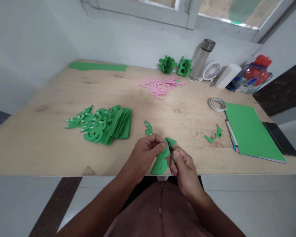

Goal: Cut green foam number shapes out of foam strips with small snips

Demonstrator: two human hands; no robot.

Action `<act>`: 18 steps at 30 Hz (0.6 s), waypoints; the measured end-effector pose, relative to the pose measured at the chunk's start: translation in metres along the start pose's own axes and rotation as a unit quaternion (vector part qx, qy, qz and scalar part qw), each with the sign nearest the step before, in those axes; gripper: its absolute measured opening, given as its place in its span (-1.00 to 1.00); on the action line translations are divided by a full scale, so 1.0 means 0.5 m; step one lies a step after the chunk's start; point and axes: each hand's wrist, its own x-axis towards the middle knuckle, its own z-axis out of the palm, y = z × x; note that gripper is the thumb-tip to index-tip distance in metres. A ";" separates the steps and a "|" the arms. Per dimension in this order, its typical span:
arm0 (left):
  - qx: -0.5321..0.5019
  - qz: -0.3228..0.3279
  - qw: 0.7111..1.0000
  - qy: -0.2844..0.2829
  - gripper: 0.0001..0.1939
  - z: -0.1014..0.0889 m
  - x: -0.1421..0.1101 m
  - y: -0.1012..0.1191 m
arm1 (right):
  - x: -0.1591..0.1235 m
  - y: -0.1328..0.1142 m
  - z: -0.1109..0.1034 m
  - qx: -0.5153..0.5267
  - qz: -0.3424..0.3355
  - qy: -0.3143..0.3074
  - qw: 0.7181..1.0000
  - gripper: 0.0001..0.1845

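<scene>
My left hand pinches a green foam-like sheet piece near the table's front edge. Curved lines are marked on it, and its right edge is rounded. In my right hand are small dark scissors, their blades at the upper part of the green piece. A small pointed green corner sticks out beyond the blades. Just behind my left hand lies a curled green cut-out with pale patches. My fingers cover the scissors' handles.
Left is a heap of green cut-outs; pink cut-outs lie farther back. Green scraps, tape rolls and green sheets lie right. A glass bottle and small fan stand by the wall.
</scene>
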 end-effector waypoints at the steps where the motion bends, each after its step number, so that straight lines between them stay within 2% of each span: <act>1: 0.004 0.000 1.000 -0.003 -0.83 0.000 0.000 0.001 | 0.001 -0.001 0.000 0.002 0.002 -0.002 1.000 -0.52; 18: 0.045 -0.010 0.998 -0.050 -0.82 -0.017 0.006 0.016 | 0.004 -0.004 -0.014 -0.027 -0.005 -0.028 0.999 -0.57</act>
